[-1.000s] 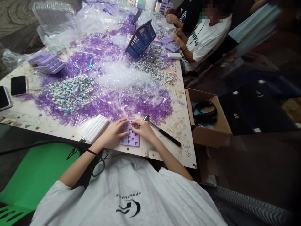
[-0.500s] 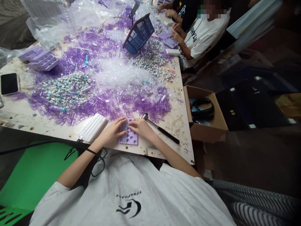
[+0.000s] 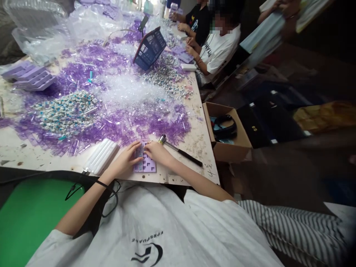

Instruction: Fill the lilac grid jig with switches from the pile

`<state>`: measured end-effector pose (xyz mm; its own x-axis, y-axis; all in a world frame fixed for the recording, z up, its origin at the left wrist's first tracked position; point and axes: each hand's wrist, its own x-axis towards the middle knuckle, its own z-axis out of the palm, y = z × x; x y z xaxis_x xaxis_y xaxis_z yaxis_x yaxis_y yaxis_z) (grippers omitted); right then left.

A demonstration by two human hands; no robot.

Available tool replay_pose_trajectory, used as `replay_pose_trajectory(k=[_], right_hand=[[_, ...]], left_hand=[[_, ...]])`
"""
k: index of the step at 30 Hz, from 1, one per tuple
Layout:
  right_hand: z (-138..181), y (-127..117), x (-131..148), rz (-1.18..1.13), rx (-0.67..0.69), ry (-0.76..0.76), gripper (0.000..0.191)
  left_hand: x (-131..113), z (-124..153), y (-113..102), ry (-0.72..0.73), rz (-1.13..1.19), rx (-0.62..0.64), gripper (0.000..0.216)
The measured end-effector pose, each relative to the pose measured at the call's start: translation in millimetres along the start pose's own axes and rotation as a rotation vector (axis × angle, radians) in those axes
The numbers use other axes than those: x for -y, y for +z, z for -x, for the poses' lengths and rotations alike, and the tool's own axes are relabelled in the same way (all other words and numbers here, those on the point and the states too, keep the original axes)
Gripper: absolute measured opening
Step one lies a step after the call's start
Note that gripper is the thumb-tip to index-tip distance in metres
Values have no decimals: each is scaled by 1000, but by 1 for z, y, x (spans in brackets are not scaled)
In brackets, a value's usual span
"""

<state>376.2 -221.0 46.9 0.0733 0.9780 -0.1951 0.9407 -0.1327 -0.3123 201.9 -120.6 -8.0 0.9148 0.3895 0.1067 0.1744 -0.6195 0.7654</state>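
Note:
A small purple tray [image 3: 148, 165] with square pockets lies at the near table edge. My left hand [image 3: 126, 160] rests on its left side, fingers curled over a small clear part. My right hand [image 3: 157, 151] presses on the tray's top edge with fingers bent, pinching something too small to name. A small hammer [image 3: 179, 150] with a black handle lies just right of my right hand. A white ribbed block [image 3: 100, 157] sits left of my left hand.
Heaps of purple and clear plastic parts [image 3: 116, 122] cover the table [image 3: 200, 141]. A pile of white and blue pieces [image 3: 65, 111], stacked purple trays [image 3: 29, 76] and a blue basket [image 3: 149, 48] lie farther off. Other people [image 3: 217, 48] work at the far right edge. An open cardboard box [image 3: 226, 131] stands beside the table.
The view has swung to the right and down, so everything shifted left in the picture. Both hands stay on the purple tray with small finger movements.

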Motion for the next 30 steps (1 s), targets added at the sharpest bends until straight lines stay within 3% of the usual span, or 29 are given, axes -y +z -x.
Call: replay_pose_trajectory(k=[10,19,25,27,30], right_hand=[[-13,-14,18,163,91,4,29],[-18,-7,10,147,125,6,19],[-19,-1,9,154,79,15,19],[-14,3,4,123,64,10,18],[-1,16,-5,-99,-68,7,16]], left_hand=[[5,-5,-3,63,-34,-16,57],[12,-8,2,111,-70,-3,57],[5,-9,4,99,-126,-1,59],[-1,-2,1,97,-175,-36,59],[-8,24,-15,45,-301,-206,58]])
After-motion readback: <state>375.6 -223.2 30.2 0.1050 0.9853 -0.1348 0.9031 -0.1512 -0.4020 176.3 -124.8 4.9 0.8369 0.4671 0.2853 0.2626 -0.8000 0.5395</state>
